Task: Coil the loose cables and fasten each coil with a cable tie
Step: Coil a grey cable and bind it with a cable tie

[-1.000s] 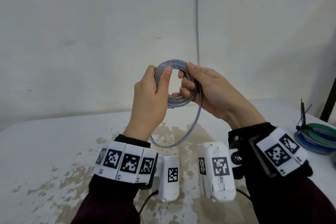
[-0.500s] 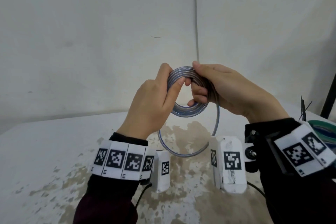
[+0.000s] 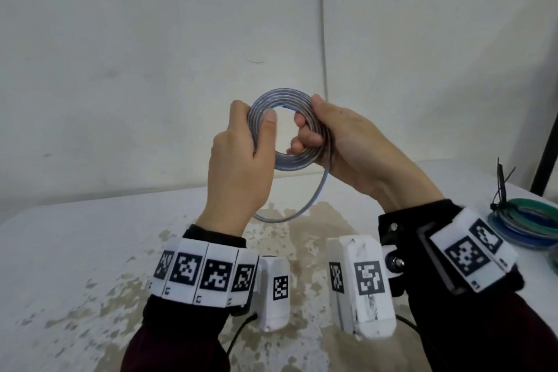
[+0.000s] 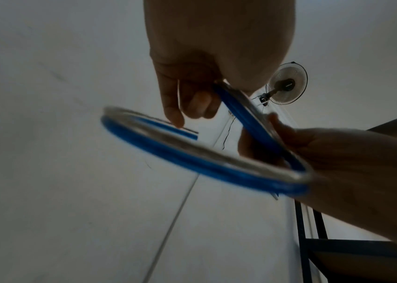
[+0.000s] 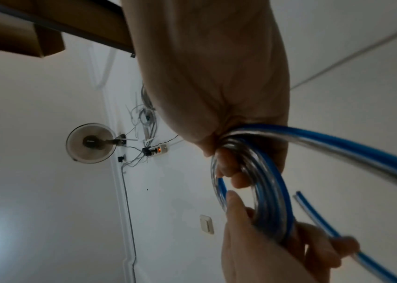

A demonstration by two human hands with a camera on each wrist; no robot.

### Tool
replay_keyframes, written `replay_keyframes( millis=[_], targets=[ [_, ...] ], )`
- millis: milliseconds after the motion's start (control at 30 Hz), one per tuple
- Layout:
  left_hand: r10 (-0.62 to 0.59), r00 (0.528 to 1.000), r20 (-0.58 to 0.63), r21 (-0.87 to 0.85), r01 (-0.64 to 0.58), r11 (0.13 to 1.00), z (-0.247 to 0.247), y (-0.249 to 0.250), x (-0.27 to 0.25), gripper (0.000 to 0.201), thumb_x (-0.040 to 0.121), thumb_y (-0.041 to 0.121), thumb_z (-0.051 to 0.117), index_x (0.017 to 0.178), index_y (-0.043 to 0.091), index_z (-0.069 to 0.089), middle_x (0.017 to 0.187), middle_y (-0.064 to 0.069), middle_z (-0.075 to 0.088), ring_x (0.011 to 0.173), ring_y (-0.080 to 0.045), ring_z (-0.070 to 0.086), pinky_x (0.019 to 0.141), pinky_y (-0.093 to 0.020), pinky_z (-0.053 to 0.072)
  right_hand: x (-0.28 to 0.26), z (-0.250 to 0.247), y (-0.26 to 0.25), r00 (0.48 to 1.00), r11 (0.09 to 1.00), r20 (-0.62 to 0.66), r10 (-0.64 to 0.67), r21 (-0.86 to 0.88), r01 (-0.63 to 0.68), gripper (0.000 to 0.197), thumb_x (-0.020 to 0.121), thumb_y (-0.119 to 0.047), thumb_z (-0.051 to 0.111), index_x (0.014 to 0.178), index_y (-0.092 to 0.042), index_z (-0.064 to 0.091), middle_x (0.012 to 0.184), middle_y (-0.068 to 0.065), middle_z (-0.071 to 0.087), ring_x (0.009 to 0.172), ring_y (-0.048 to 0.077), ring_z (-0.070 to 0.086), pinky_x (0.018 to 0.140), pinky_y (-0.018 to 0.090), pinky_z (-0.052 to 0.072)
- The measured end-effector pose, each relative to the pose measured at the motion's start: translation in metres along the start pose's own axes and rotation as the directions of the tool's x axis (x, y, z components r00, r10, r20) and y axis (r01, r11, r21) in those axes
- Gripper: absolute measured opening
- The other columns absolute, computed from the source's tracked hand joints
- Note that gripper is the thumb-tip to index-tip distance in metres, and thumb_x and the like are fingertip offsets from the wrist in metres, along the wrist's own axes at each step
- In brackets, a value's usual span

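Blue-and-clear cable [image 3: 282, 130] is wound into a coil held up in the air above the stained surface [image 3: 75, 251], between both hands. The left hand [image 3: 238, 166] pinches the coil's left side, thumb on the near face. The right hand [image 3: 356, 157] curls its fingers through the middle and wraps the right side. One wider loop hangs below the coil. Only the right wrist view shows the cable's free cut end [image 5: 300, 197], sticking out past the left hand's fingers. The head view alone shows finished coils [image 3: 531, 220] on the surface at far right, with a black cable tie [image 3: 502, 187].
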State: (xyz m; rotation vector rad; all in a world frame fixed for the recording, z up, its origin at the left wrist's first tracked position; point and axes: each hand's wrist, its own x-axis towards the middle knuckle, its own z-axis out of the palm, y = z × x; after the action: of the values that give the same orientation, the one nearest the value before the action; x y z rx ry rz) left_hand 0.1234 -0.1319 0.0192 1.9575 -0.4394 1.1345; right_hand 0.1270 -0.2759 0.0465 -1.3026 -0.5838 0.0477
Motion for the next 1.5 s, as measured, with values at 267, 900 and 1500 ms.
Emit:
replay_keyframes(
  millis=[267, 900, 1500],
  targets=[
    [0.144, 0.907, 0.396, 0.299, -0.276, 0.914, -0.02, -0.004, 0.003, 0.032, 0.09, 0.048, 0.033, 0.097, 0.019, 0.045, 0.064, 0.008, 0.046, 0.061, -0.02, 0.046, 0.054, -0.035, 0.031, -0.007, -0.01, -0.005, 0.992, 0.93, 0.092, 0.083, -0.364, -0.045, 0.04, 0.104, -0.028, 0.031, 0.077, -0.007, 0.052, 0.047, -0.008, 0.035, 0.054, 0.016, 0.045, 0.062, 0.02, 0.046],
    [0.167, 0.916, 0.365, 0.278, -0.279, 0.919, -0.007, 0.001, -0.001, 0.035, 0.096, 0.048, 0.018, 0.091, 0.017, 0.033, 0.055, 0.006, 0.037, 0.054, -0.03, 0.042, 0.049, -0.036, 0.026, -0.011, -0.012, -0.015, 0.996, 0.938, 0.019, 0.085, -0.339, -0.074, 0.039, 0.103, -0.029, 0.031, 0.085, -0.005, 0.057, 0.053, 0.0, 0.045, 0.054, 0.016, 0.049, 0.069, 0.034, 0.054],
    [-0.195, 0.722, 0.664, -0.526, 0.636, 0.565, -0.024, 0.009, 0.008, 0.022, 0.079, 0.012, 0.058, 0.1, 0.004, 0.062, 0.084, -0.011, 0.074, 0.08, -0.021, 0.072, 0.076, -0.029, 0.057, -0.007, -0.021, -0.012, 0.999, 0.966, 0.028, 0.02, -0.257, -0.012, 0.035, 0.102, -0.027, 0.034, 0.082, -0.005, 0.053, 0.051, -0.006, 0.035, 0.046, 0.008, 0.042, 0.058, 0.024, 0.054]
  ],
)
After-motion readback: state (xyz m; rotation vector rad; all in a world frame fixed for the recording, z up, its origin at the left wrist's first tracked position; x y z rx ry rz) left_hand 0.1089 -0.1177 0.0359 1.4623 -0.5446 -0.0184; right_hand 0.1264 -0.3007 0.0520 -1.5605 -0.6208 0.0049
